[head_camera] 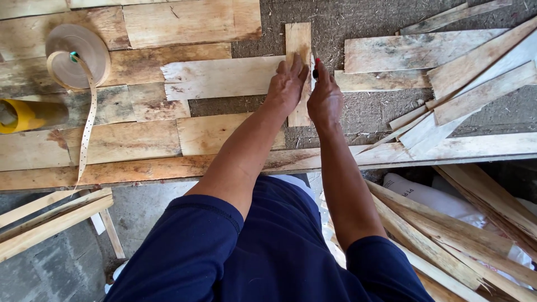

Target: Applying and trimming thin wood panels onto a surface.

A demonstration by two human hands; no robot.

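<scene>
My left hand (286, 85) presses flat on a narrow upright strip of pale veneer wood (297, 40) that lies across a wider horizontal veneer sheet (221, 77). Right beside it, my right hand (325, 99) is closed around a small dark tool with a red tip (315, 70), held against the strip's right edge. Both forearms reach forward from dark blue sleeves over the work surface.
A roll of perforated paper tape (78, 54) with a loose tail sits at upper left, a yellow cylinder (25, 114) below it. Loose veneer strips (464, 84) pile at right; wood offcuts (447, 240) and a white sack (425, 193) lie below the table edge.
</scene>
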